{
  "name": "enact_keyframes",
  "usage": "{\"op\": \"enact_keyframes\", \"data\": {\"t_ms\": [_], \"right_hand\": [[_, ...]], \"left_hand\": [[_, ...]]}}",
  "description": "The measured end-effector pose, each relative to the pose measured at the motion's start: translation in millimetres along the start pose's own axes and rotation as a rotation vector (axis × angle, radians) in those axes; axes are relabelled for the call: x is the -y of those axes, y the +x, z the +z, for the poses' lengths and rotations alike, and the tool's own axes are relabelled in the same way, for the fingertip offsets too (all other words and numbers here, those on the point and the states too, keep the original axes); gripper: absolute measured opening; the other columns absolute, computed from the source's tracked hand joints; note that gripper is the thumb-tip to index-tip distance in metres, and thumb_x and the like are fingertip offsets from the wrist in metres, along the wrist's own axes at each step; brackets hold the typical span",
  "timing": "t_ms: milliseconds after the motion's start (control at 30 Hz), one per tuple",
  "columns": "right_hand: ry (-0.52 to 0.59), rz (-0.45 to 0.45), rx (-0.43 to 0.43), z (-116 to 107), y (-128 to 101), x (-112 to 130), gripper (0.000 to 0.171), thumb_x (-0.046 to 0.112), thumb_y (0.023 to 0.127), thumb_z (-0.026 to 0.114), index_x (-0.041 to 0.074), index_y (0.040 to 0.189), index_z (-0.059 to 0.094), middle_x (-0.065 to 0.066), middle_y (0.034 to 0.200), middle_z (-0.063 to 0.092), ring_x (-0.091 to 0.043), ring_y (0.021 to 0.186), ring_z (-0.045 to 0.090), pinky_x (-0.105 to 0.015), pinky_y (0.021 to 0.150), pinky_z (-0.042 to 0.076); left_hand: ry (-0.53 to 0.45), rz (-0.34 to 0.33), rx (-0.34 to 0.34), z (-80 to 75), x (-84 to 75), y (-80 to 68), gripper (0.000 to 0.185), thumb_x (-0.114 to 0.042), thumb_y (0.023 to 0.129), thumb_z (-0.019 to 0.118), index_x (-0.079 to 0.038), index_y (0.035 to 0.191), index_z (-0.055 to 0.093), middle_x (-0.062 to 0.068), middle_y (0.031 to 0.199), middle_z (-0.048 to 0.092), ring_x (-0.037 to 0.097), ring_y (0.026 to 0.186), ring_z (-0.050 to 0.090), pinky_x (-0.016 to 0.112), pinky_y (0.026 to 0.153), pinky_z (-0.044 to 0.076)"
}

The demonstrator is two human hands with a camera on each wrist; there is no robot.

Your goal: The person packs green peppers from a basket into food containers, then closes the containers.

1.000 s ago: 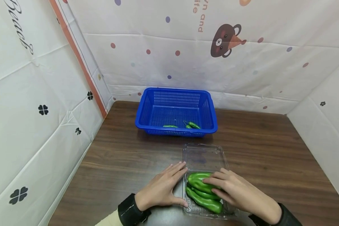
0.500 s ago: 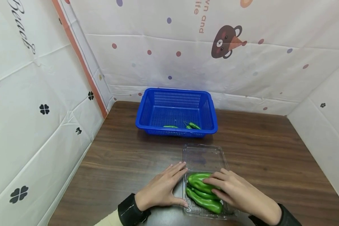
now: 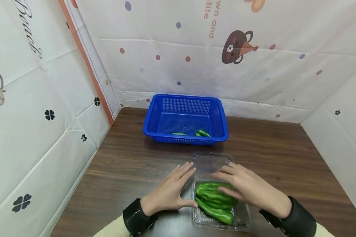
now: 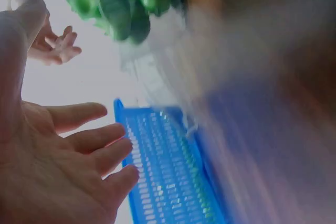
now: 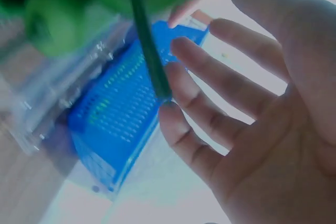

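Several long green peppers lie side by side in a clear plastic clamshell box. Its lid is folded back, away from the body. My left hand is by the box's left side, fingers straight and thumb tip close to the rim. My right hand is over the box's right part, its fingers spread and holding nothing; it hides part of the peppers and lid. A pepper's green stem passes close before the right fingertips in the right wrist view.
Behind the box, a blue plastic basket contains several small green peppers. It stands on a brown wooden table, near the back edge. Printed white sheets enclose the table at the back and sides.
My right hand has come off the peppers and moved up and slightly left, its fingers spreading. The left hand has shifted slightly away from me. The peppers and box stay put.
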State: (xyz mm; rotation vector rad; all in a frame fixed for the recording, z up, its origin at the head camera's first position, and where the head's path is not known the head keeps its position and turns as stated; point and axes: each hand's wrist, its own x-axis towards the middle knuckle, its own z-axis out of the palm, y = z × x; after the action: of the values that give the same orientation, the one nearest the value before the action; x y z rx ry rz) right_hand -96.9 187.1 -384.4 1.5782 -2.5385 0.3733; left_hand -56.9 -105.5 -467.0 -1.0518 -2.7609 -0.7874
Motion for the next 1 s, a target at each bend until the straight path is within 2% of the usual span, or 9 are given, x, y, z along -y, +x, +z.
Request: {"op": "enact_keyframes", "data": {"t_ms": [133,233,367,500,633,833,1000], "right_hand": [[-0.008,0.012,-0.029,-6.8,21.2,-19.3,0.042,0.022,0.091,0.08,0.018,0.13,0.069,0.001,0.117,0.068,-0.017,0.107,0.065,-0.041,0.091,0.057],[-0.002,0.028,-0.076,-8.4,39.0,-36.8,0.04,0.02,0.091,0.08,0.014,0.13,0.069,-0.002,0.117,0.068,-0.017,0.107,0.065,-0.037,0.086,0.057],[0.005,0.052,-0.129,-5.4,63.3,-60.9,0.039,0.015,0.092,0.079,0.009,0.129,0.069,-0.005,0.116,0.068,-0.018,0.103,0.065,-0.036,0.08,0.057],[-0.004,0.083,-0.134,-0.6,85.1,-80.5,0.037,0.016,0.092,0.079,0.007,0.127,0.07,-0.007,0.113,0.068,-0.02,0.099,0.066,-0.037,0.078,0.057],[-0.002,0.126,-0.084,2.3,103.2,-91.8,0.035,0.018,0.094,0.078,0.007,0.126,0.07,-0.007,0.112,0.069,-0.021,0.099,0.066,-0.039,0.08,0.058],[0.02,0.159,0.037,-1.4,124.2,-97.5,0.037,0.017,0.095,0.076,0.006,0.13,0.069,-0.01,0.118,0.07,-0.026,0.107,0.068,-0.042,0.087,0.059],[0.035,0.181,0.14,-11.8,140.6,-101.4,0.04,0.019,0.094,0.077,0.006,0.131,0.068,-0.012,0.12,0.069,-0.027,0.106,0.068,-0.043,0.087,0.058]], "left_hand": [[0.062,-0.018,-0.104,-10.6,10.4,5.7,0.113,-0.068,0.079,0.076,0.002,0.157,0.035,0.018,0.166,0.025,0.032,0.154,0.025,0.048,0.124,0.021],[0.107,-0.052,-0.193,-19.4,20.4,9.8,0.11,-0.066,0.08,0.077,0.002,0.157,0.036,0.02,0.165,0.029,0.034,0.152,0.029,0.048,0.124,0.023],[0.136,-0.124,-0.288,-29.1,33.3,13.9,0.106,-0.067,0.084,0.073,0.001,0.157,0.036,0.02,0.164,0.031,0.037,0.152,0.03,0.051,0.123,0.025],[0.13,-0.205,-0.366,-35.1,43.5,16.5,0.102,-0.068,0.088,0.068,0.002,0.156,0.039,0.022,0.163,0.032,0.038,0.152,0.029,0.055,0.122,0.027],[0.123,-0.277,-0.424,-39.6,51.0,19.8,0.099,-0.066,0.09,0.067,0.002,0.155,0.04,0.024,0.163,0.032,0.037,0.152,0.029,0.056,0.122,0.026],[0.096,-0.388,-0.464,-48.1,58.9,22.9,0.099,-0.065,0.09,0.068,0.002,0.156,0.038,0.025,0.164,0.03,0.038,0.153,0.025,0.056,0.123,0.022],[0.088,-0.437,-0.499,-55.8,65.2,25.9,0.098,-0.063,0.091,0.069,0.003,0.156,0.037,0.027,0.162,0.032,0.04,0.153,0.025,0.054,0.125,0.019]]}}
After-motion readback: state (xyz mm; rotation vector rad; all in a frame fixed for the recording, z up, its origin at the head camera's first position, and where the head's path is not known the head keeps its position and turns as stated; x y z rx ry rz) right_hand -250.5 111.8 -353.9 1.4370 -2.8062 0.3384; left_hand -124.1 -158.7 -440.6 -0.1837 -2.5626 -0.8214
